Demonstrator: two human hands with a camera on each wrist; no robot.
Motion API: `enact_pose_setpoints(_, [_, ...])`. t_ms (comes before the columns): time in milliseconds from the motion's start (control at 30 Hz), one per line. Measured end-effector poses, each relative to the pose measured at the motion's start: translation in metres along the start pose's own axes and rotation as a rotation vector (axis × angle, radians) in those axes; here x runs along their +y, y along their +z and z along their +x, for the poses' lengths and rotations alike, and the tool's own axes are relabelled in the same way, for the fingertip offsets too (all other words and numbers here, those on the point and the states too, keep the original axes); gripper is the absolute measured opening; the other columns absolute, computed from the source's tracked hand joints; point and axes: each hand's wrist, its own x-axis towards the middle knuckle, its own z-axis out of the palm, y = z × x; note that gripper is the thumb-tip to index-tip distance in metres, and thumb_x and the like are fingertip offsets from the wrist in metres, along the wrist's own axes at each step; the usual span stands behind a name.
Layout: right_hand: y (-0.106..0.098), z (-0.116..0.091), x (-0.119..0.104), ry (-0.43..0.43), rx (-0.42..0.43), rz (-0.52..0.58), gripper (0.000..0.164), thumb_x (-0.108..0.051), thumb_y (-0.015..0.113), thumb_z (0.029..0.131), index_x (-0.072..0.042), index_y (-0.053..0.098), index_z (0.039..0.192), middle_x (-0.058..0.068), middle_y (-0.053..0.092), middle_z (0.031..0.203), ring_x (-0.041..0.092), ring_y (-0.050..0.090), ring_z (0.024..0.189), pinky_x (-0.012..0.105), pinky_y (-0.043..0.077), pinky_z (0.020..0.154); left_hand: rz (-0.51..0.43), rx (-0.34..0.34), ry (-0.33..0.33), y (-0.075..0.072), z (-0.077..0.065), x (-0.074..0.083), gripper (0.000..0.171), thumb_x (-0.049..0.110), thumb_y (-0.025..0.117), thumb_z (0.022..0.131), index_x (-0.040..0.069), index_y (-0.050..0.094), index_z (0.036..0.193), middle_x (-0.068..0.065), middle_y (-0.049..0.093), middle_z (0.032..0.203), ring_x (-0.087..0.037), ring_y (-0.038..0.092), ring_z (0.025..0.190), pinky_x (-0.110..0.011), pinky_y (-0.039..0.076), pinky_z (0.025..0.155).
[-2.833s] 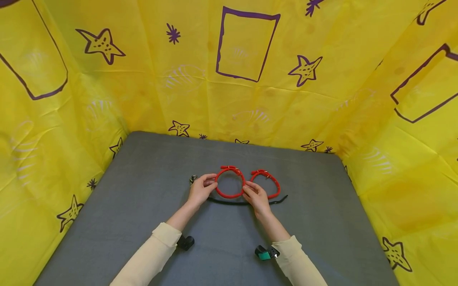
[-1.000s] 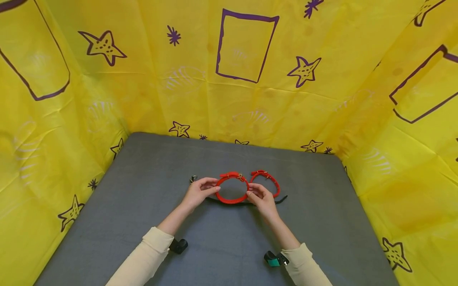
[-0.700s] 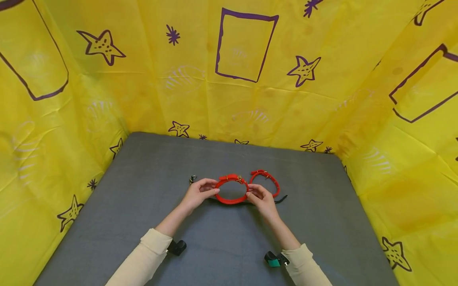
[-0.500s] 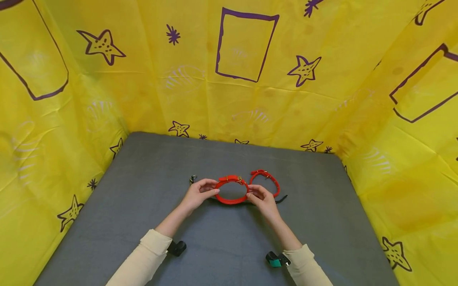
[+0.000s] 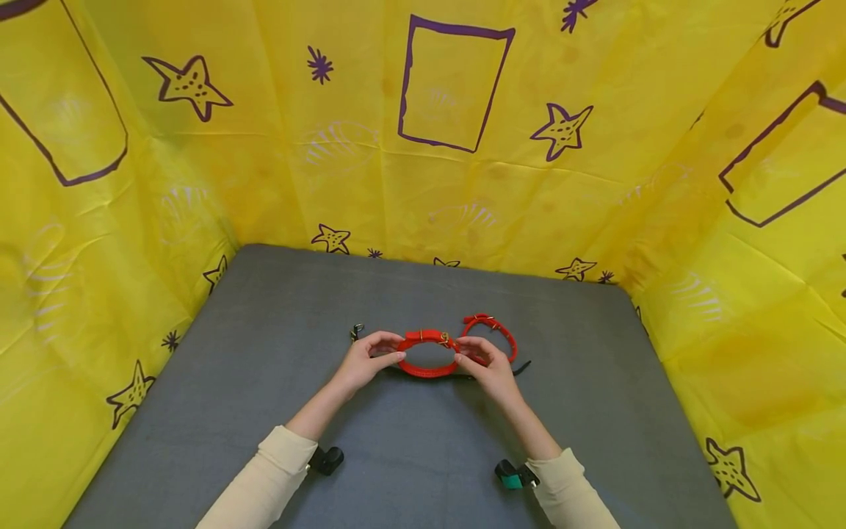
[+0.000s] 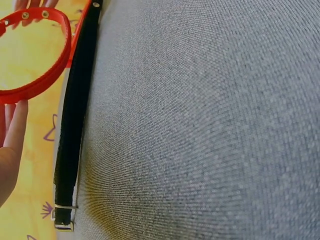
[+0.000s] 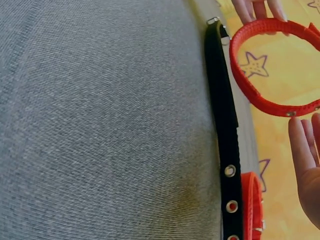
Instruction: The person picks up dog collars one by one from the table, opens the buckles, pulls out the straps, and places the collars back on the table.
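A red buckled collar (image 5: 426, 372) with a gold-coloured buckle is held as a loop between both hands, raised off the grey table. My left hand (image 5: 360, 362) pinches its left side with thumb and fingers. On its right side my right hand (image 5: 494, 369) holds it the same way. Beneath lies a black collar (image 7: 220, 90), stretched out straight, with metal eyelets at one end and a buckle at the other; the hands partly cover it in the head view. A second red collar (image 5: 510, 342), also closed in a loop, rests just beyond my right hand.
The grey table top (image 5: 423, 448) extends on all sides of the hands. Yellow cloth walls (image 5: 344, 176) with purple drawings stand at the back, left and right. Black wrist cameras (image 5: 327, 461) sit at both sleeves.
The held red collar has tilted from facing the head camera to a flatter oval, its buckle side lower. Both hands have shifted slightly with it. The other collars stay put.
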Motion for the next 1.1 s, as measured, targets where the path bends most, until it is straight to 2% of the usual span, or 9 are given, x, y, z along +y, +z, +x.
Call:
enact_pose_setpoints(133, [0.000, 0.002, 0.001, -0.016, 0.004, -0.005, 0.028, -0.003, 0.071, 0.088, -0.001, 0.066, 0.116, 0.012, 0.067, 0.108, 0.024, 0.061, 0.101, 0.024, 0.052, 0.081, 0.002, 0.001, 0.001, 0.000, 0.000, -0.001, 0.028, 0.005, 0.072, 0.088, -0.001, 0.066, 0.115, -0.015, 0.067, 0.107, -0.030, 0.063, 0.100, -0.026, 0.053, 0.078])
enact_pose_setpoints(400, [0.002, 0.002, -0.003, -0.035, -0.004, -0.024, 0.025, -0.002, 0.070, 0.089, 0.003, 0.066, 0.113, 0.024, 0.066, 0.105, 0.014, 0.063, 0.093, 0.024, 0.054, 0.078, 0.001, 0.001, -0.013, 0.000, -0.001, -0.001, 0.028, 0.004, 0.072, 0.088, -0.001, 0.066, 0.115, -0.015, 0.067, 0.107, -0.031, 0.062, 0.100, -0.025, 0.053, 0.077])
enact_pose_setpoints(533, [0.002, 0.002, -0.003, -0.074, -0.011, -0.061, 0.024, -0.001, 0.070, 0.088, 0.004, 0.067, 0.112, 0.021, 0.067, 0.102, 0.015, 0.063, 0.091, 0.024, 0.054, 0.076, 0.009, -0.001, -0.005, -0.001, -0.001, 0.001, 0.027, 0.003, 0.072, 0.087, -0.003, 0.066, 0.114, -0.018, 0.066, 0.107, -0.034, 0.062, 0.100, -0.024, 0.053, 0.077])
enact_pose_setpoints(733, [-0.002, 0.007, 0.018, -0.089, 0.000, -0.086, 0.023, -0.005, 0.072, 0.088, 0.000, 0.068, 0.111, 0.013, 0.068, 0.099, 0.018, 0.062, 0.091, 0.026, 0.054, 0.074, 0.075, -0.015, 0.004, -0.002, -0.003, 0.010, 0.029, 0.005, 0.075, 0.085, 0.000, 0.067, 0.113, -0.013, 0.068, 0.106, -0.030, 0.063, 0.100, -0.025, 0.051, 0.077])
enact_pose_setpoints(867, [-0.001, 0.008, 0.025, -0.097, 0.010, -0.092, 0.023, -0.011, 0.074, 0.088, -0.006, 0.070, 0.110, 0.009, 0.068, 0.098, 0.018, 0.063, 0.090, 0.026, 0.055, 0.073, 0.122, -0.019, 0.041, -0.003, -0.001, 0.013, 0.032, 0.008, 0.077, 0.084, 0.001, 0.067, 0.114, -0.011, 0.068, 0.106, -0.029, 0.063, 0.101, -0.025, 0.051, 0.079])
enact_pose_setpoints(1100, [0.000, 0.006, 0.027, -0.125, 0.019, -0.107, 0.022, -0.013, 0.075, 0.087, -0.008, 0.070, 0.108, 0.007, 0.068, 0.096, 0.020, 0.063, 0.089, 0.026, 0.054, 0.072, 0.162, -0.022, 0.104, -0.006, 0.014, -0.013, 0.038, 0.014, 0.080, 0.082, 0.004, 0.067, 0.117, -0.011, 0.068, 0.106, -0.029, 0.062, 0.100, -0.043, 0.053, 0.085])
